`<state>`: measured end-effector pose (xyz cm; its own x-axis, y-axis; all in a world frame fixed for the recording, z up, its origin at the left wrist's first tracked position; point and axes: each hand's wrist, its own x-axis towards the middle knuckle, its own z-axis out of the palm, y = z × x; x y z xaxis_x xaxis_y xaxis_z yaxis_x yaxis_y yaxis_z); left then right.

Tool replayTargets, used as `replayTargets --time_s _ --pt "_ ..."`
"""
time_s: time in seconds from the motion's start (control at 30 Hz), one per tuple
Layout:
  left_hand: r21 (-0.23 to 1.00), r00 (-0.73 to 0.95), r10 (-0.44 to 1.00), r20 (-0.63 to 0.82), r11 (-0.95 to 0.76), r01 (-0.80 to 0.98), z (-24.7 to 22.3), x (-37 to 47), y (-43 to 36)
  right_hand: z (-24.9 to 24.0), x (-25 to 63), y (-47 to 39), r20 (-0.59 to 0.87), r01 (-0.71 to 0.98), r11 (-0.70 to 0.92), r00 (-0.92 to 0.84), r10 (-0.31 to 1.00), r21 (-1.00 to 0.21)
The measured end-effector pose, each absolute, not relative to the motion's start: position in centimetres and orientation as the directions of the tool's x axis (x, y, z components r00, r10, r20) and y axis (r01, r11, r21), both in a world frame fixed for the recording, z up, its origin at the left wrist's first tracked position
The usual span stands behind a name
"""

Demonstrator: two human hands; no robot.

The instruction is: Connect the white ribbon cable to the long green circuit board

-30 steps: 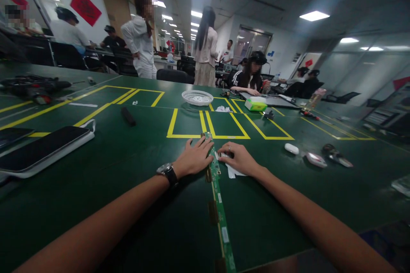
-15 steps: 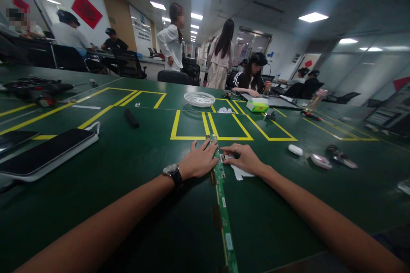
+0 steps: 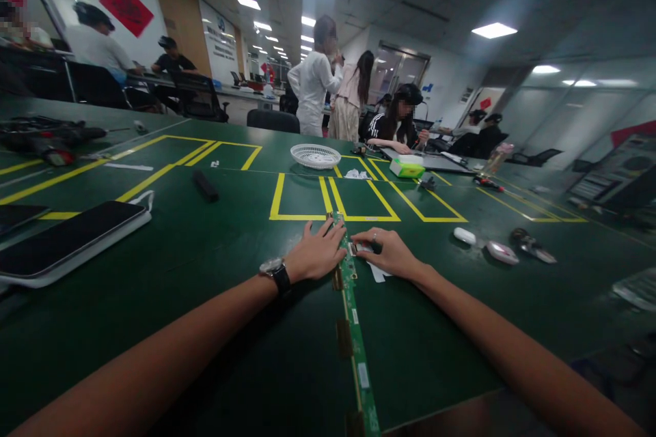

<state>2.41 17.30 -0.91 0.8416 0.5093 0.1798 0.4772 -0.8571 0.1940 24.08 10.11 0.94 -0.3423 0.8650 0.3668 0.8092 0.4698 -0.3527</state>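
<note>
A long, narrow green circuit board (image 3: 357, 328) lies on the dark green table, running from the near edge of the view up to my hands. My left hand (image 3: 316, 250) rests on its far end, palm down with the fingers spread. Just right of the board, my right hand (image 3: 388, 251) pinches a small flat connector piece (image 3: 359, 247) between thumb and fingers, its end at the board's edge. Under and beside that hand lies a white paper-like scrap (image 3: 378, 272). Brown tabs (image 3: 344, 339) stick out along the board's left side.
A white basket (image 3: 315, 156) sits beyond yellow tape outlines. Left are a black-topped white device (image 3: 76, 242), a short black bar (image 3: 205, 186) and a drill-like tool (image 3: 51, 140). A white case (image 3: 464, 236) and a pink-white item (image 3: 501, 252) lie right. People are behind the table.
The view has shifted slightly. Both hands keep nearly the same pose at the board. In the background, the standing person in white has moved right, beside the other standing person, who now leans.
</note>
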Motion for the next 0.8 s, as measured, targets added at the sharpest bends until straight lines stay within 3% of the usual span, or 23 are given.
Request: replayTargets --time_s 0.4,0.8 --pt "0.217 0.836 0.513 0.193 -0.853 0.474 -1.3 2.5 17.32 0.75 23.11 9.91 0.342 0.818 0.39 -0.255 0.904 -0.423" --pt "0.223 0.816 0.543 0.199 -0.836 0.502 -1.38 2.37 17.1 0.59 23.2 9.73 0.372 0.777 0.471 -0.326 0.869 -0.419"
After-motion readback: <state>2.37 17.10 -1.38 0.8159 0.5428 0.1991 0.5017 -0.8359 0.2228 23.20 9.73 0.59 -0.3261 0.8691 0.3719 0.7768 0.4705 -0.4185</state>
